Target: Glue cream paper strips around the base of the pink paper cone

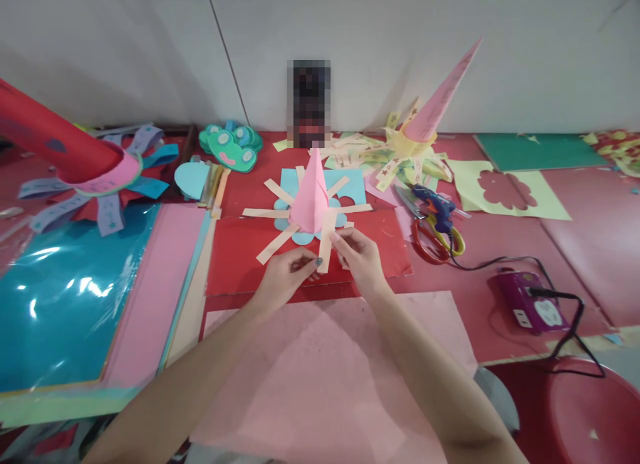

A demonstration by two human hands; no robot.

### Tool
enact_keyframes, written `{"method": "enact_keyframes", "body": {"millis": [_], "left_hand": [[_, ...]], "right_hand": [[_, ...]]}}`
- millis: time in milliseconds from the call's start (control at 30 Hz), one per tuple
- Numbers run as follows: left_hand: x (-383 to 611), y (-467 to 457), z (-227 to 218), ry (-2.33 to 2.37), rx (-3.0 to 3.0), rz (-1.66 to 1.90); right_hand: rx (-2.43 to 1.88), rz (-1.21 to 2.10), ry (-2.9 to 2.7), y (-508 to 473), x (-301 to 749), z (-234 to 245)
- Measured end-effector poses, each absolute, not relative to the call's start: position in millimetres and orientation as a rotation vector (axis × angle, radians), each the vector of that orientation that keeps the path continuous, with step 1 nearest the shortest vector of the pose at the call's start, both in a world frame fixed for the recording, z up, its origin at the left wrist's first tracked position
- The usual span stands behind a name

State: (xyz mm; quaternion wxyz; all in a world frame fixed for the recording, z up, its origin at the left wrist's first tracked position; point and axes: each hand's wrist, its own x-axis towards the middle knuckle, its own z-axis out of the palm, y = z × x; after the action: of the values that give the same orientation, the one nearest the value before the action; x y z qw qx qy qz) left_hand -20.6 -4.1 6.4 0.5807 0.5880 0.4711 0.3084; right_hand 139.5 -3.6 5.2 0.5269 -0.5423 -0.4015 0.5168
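Observation:
A pink paper cone (311, 201) stands upright on a blue scalloped paper base (303, 238), with several cream paper strips radiating out from around it. Between my two hands is one cream paper strip (327, 241), running from the cone's front toward me. My left hand (291, 272) pinches its lower left edge with thumb and fingers. On the strip's right side, my right hand (359, 254) grips it higher up, near the cone. Some of the fingertips are hidden behind the strip. Beneath all this lies a red sheet (240, 267).
To the right lie scissors (431, 244), a blue glue gun (437, 207) and a purple power box (530, 301) with a black cord. Another pink cone (445, 94) leans behind. A red cone (55, 141) and stacked coloured sheets (150, 284) are at left. Green frog cutouts (231, 147) lie at the back.

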Motion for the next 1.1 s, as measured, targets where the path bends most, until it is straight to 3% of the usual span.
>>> {"method": "enact_keyframes", "body": {"millis": [867,1100], "left_hand": [[-19,-6,6,1.073,1.434,0.623],[-26,-3,11,1.120,1.824,0.657]], "right_hand": [[-1.413,1.103,-0.880,0,153,9],[-1.400,1.099,-0.968,3,154,5]]}}
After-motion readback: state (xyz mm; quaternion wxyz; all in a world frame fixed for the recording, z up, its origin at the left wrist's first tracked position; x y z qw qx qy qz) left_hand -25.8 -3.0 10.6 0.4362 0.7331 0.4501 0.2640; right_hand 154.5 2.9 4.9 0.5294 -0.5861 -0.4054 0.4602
